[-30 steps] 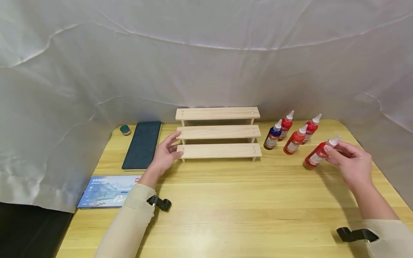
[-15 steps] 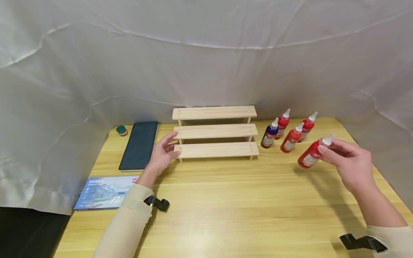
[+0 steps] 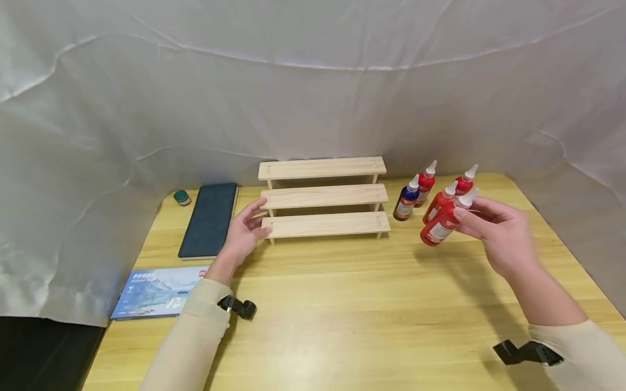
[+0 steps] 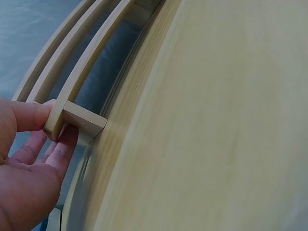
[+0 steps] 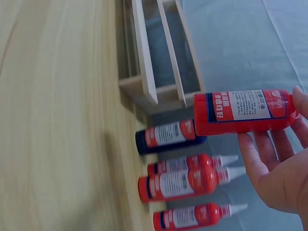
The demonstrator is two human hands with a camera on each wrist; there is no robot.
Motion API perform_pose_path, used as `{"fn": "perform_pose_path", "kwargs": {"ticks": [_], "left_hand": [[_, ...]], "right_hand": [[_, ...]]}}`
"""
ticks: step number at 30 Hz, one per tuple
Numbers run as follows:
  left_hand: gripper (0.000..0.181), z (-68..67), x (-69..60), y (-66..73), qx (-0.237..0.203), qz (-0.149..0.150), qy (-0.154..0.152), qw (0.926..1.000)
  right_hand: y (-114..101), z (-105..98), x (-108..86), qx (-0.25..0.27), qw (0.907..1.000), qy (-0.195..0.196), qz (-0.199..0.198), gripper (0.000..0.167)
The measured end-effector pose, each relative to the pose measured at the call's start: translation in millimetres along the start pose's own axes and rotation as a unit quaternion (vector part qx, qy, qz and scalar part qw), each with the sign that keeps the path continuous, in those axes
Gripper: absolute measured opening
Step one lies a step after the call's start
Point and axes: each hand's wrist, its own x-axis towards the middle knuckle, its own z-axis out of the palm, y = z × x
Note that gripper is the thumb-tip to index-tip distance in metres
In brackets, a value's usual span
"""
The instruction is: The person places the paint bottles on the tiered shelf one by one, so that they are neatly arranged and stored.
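Note:
A three-tier pale wooden rack [image 3: 325, 196] stands against the back cloth. My left hand [image 3: 243, 233] grips its left end; in the left wrist view the thumb and fingers of that hand [image 4: 29, 163] pinch the end of the lowest shelf [image 4: 82, 72]. My right hand [image 3: 506, 236] holds a red bottle [image 3: 440, 227] with a white nozzle, tilted and raised above the table. In the right wrist view the red bottle [image 5: 248, 111] lies between thumb and fingers of the right hand [image 5: 281, 178].
Right of the rack stand a dark blue bottle [image 3: 406, 202] and several red bottles [image 3: 424, 185]. At the left lie a dark notebook [image 3: 207, 221], a blue picture box [image 3: 154, 293] and a small green-lidded jar [image 3: 182, 197]. The wooden table [image 3: 318, 320] extends in front.
My right hand has lifted the red bottle and carried it left, so it now overlaps another red bottle in the head view. The left hand keeps its grip on the rack.

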Motion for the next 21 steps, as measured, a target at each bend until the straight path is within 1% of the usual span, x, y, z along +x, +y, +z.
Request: {"fn": "perform_pose_path", "kwargs": {"ticks": [6,11,12,16,20,21], "left_hand": [[0.073,0.7,1.1,1.6,0.002,-0.004,-0.002,1.0000],[0.073,1.9,0.0,1.7,0.001,-0.005,-0.004,1.0000],[0.073,2.2,-0.1,2.0,0.001,-0.005,-0.004,1.0000],[0.073,4.3,-0.3,4.4,0.008,-0.007,0.000,0.9999],[0.073,6.6,1.1,5.0,0.016,-0.007,0.002,0.9998],[0.073,7.2,1.3,5.0,0.017,-0.007,0.002,0.9998]], "right_hand": [[-1,19,8.9,-0.030,0.9994,-0.007,0.016,0.032],[-2,34,17.9,-0.006,0.9993,-0.017,0.033,0.025],[-3,37,20.2,0.002,0.9992,-0.019,0.034,0.024],[-4,51,30.2,0.000,0.9994,-0.022,0.028,0.024],[-7,66,42.1,-0.022,0.9991,-0.024,0.027,0.025],[-7,70,45.4,-0.039,0.9986,-0.022,0.028,0.026]]}}
